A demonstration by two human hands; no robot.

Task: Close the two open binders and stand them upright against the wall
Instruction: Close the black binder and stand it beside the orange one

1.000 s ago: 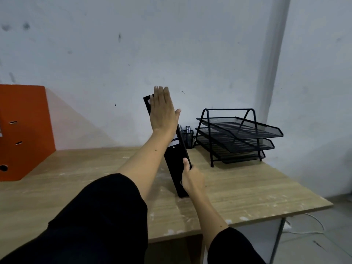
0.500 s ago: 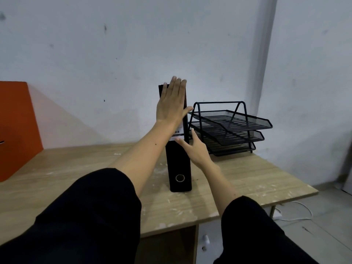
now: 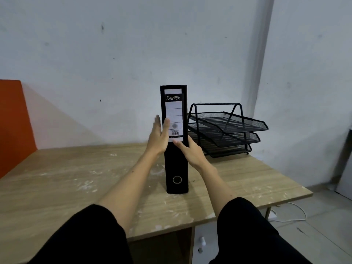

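A pale, scuffed wall (image 3: 118,54) filled the far side of the scene, and below it a light wooden table (image 3: 57,187), streaked with white marks, ran from the left edge to its right corner. At the far left an orange binder (image 3: 13,126) stood against the wall, cut off by the frame, so whether it was fully closed could not be told. On the far right of the table sat a black three-tier wire tray (image 3: 226,128).

The black binder (image 3: 176,159) stood closed and upright near the middle of the table, just left of the tray, its spine facing the camera with a white label in the upper half and a metal finger ring low down. Its far edge was hidden, so contact with the wall could not be told.

Both forearms reached out from black sleeves (image 3: 85,239). The left hand (image 3: 158,138) lay flat along the binder's left side, fingers straight and together, the thumb resting on the spine's left edge. The right hand (image 3: 190,151) was loosely spread at the binder's right side, its thumb touching the spine just below the label; its fingers were hidden behind the binder.
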